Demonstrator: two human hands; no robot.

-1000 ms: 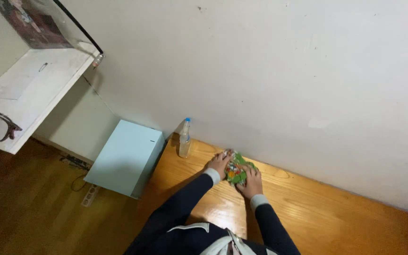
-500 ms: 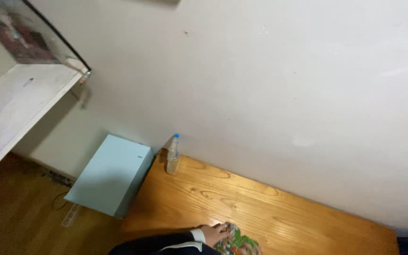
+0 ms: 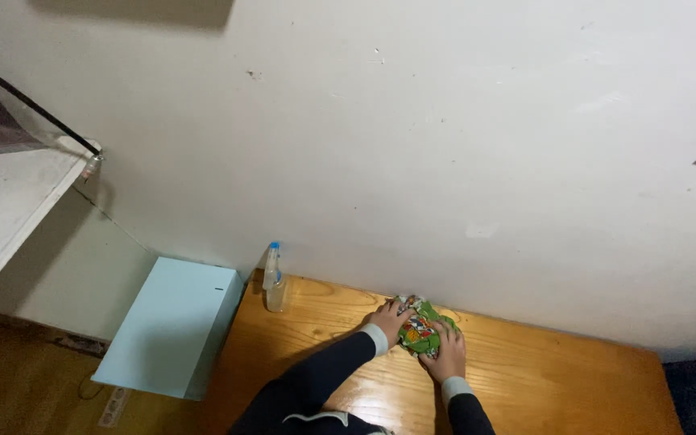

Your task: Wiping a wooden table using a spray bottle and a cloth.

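A: How much room was there around the cloth (image 3: pixel 421 325)?

B: Little at the back. The green patterned cloth lay on the table (image 3: pixel 541 379) close to the far edge, just beside the wall (image 3: pixel 412 145). To the right the wood ran bare to the corner; toward the person there was a glossy open stretch

A: And to the left?

B: A clear spray bottle (image 3: pixel 272 279) with a blue top stood upright near the table's left far corner, apart from the cloth. Past that edge a pale blue box (image 3: pixel 172 326) stood on the floor (image 3: pixel 18 387), and a white shelf (image 3: pixel 2 209) jutted in higher up

A: How were the hands set?

B: Both were pressed down on the cloth, close together. The left hand (image 3: pixel 391 317) lay on its left edge, fingers toward the wall; the right hand (image 3: pixel 448 357) covered its near right side. Whether the fingers gripped the cloth or lay flat, I couldn't tell. Both arms were stretched forward in dark sleeves with pale cuffs
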